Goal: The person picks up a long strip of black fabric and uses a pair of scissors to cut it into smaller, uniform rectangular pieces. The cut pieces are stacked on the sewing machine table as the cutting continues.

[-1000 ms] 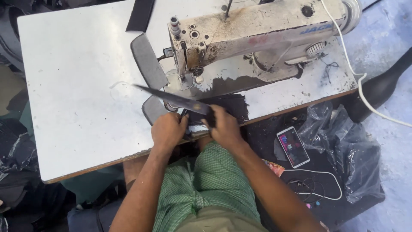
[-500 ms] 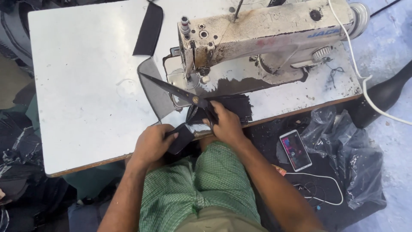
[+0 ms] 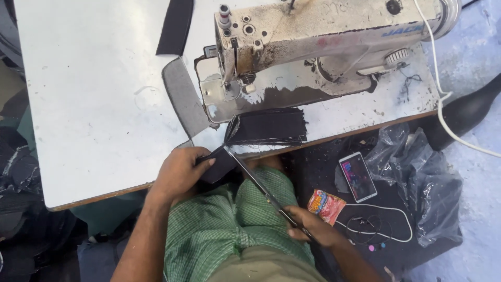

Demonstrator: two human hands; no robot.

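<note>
Gripping black fabric piece [image 3: 222,164], left hand [image 3: 180,172] fingers curled; right hand [image 3: 313,227] clasping scissors [image 3: 255,183].

sewing machine [image 3: 313,47] on table [image 3: 88,104], phone [image 3: 358,176] below.

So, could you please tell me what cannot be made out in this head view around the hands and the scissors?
- Scissors handles: hidden inside the right hand.
- Black fabric piece: near end covered by the left hand; its full shape is unclear.
- Needle on the sewing machine: too small to see.
- Phone screen: too small to read.
</note>
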